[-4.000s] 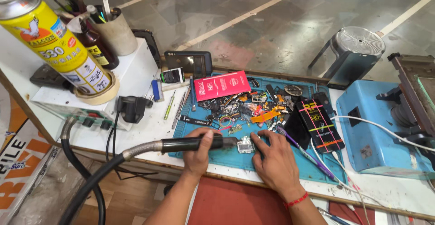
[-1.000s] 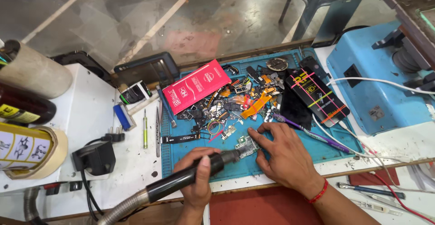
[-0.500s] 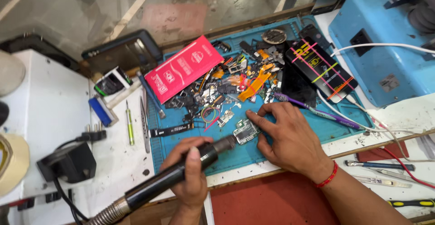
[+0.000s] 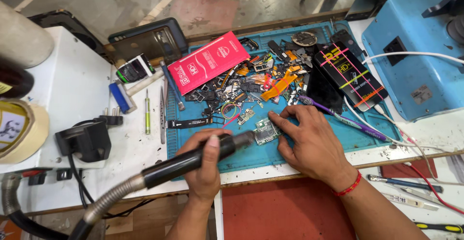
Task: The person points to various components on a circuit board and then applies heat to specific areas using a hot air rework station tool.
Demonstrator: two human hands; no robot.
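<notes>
The left hand (image 4: 205,165), at lower centre of the frame, is wrapped around the black handle of a hot-air rework wand (image 4: 193,159). The thumb lies along the top, and the nozzle points right toward a small green circuit board (image 4: 265,131). A ribbed metal hose (image 4: 110,202) runs from the wand's rear end down to the lower left corner. The right hand (image 4: 311,143), with a red thread bracelet (image 4: 349,186) at the wrist, rests flat on the blue work mat (image 4: 309,159); its fingers are spread, and the fingertips press on the right edge of the circuit board and hold it down. The board lies on the mat near its front edge, between the two hands, with the wand's tip just beside or touching its left end.

Behind the board, in the middle of the frame, a heap of small phone parts and orange flex cables (image 4: 258,83) covers the mat. A red flat packet (image 4: 209,62) lies tilted at the mat's upper left corner. A black packet with coloured stripes (image 4: 352,76) lies to the upper right. A purple-handled tool (image 4: 345,120) lies just beyond the right hand's fingers. A blue machine (image 4: 415,61) fills the upper right of the frame. On the white surface to the left lie a green-handled screwdriver (image 4: 147,112) and a black plug adapter (image 4: 83,141), with a roll of tape (image 4: 21,131) at the left edge.
</notes>
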